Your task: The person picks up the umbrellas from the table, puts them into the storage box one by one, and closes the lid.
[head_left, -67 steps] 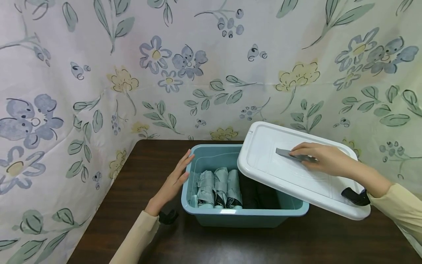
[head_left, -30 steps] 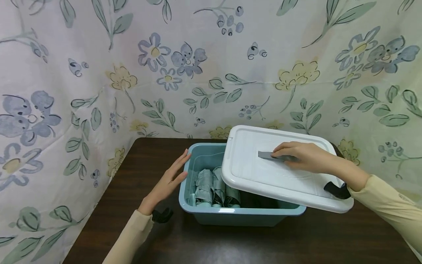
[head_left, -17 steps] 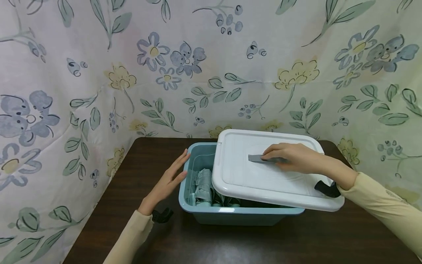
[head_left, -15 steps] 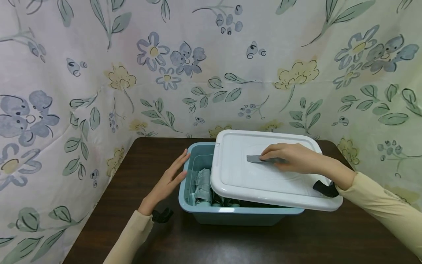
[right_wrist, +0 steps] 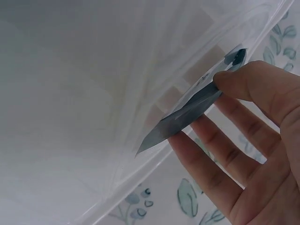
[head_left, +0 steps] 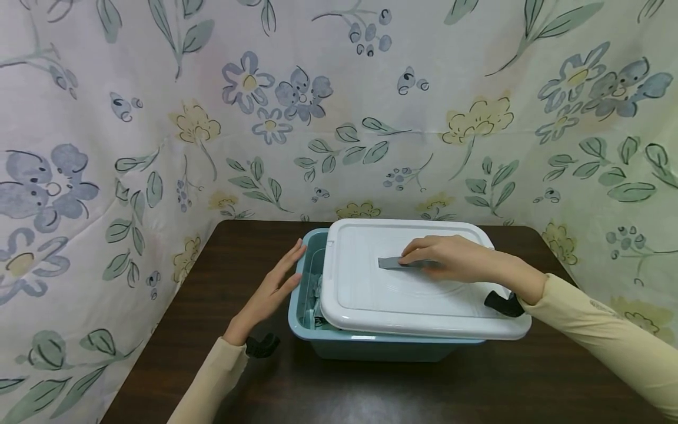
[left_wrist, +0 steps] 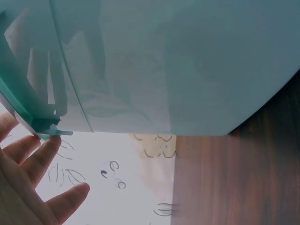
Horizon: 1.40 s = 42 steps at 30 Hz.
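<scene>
A white lid (head_left: 349, 300) lies slightly askew over a blue-green storage bin (head_left: 381, 352), overhanging it at the right. The bin's left end stays uncovered, with a sliver of a grey-green rolled cloth-like item (head_left: 316, 300) showing inside; the lid hides the other contents. My right hand (head_left: 458, 259) pinches the lid's grey handle (head_left: 389, 262) between thumb and fingers, as the right wrist view also shows on the handle (right_wrist: 173, 123). With fingers extended, my left hand (head_left: 267, 294) rests its fingertips at the bin's left rim; the left wrist view shows fingertips (left_wrist: 52, 141) under that rim.
The bin stands on a dark brown wooden table (head_left: 371, 394), near its back edge. Behind and to the left hangs a white floral cloth (head_left: 339, 118). Black straps (head_left: 262, 345) are on both wrists.
My right hand has brought the lid leftward and down over the bin, flattening its tilt and covering most of the rolled items. My left hand stays by the left rim.
</scene>
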Available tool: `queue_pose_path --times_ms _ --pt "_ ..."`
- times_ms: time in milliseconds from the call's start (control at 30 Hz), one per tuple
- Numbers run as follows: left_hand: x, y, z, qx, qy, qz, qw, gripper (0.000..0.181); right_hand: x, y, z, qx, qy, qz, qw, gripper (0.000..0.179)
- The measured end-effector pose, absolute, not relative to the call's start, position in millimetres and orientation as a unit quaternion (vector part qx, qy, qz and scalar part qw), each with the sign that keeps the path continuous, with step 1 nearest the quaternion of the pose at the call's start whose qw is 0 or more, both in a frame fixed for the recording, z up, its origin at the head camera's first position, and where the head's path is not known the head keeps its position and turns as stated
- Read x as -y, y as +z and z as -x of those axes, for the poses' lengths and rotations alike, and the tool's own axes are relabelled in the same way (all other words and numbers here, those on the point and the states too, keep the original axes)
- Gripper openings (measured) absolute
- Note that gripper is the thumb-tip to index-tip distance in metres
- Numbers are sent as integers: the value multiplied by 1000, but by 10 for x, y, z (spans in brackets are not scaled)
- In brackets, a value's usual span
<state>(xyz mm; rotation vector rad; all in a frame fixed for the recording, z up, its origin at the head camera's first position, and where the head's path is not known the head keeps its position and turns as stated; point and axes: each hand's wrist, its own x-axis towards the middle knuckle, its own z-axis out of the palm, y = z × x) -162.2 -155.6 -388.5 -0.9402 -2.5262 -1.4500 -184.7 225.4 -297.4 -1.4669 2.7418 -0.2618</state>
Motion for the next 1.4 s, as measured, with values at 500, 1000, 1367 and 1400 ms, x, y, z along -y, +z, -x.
queue_pose_path --times_ms 500,1000,1367,1400 --pt "1629 -4224 1818 814 -483 315 67 51 -1975 -2939 1864 -872 -76 484 25 36" --pt "1636 -4207 1797 796 -500 330 79 55 -1739 -2925 1814 -875 -53 480 33 37" --pt "1622 -4153 1748 786 -517 331 70 57 -1670 -2940 1710 -888 -28 455 57 38" --pt "1609 -4110 1722 786 -517 331 68 56 -1702 -2930 1700 -889 -29 452 59 38"
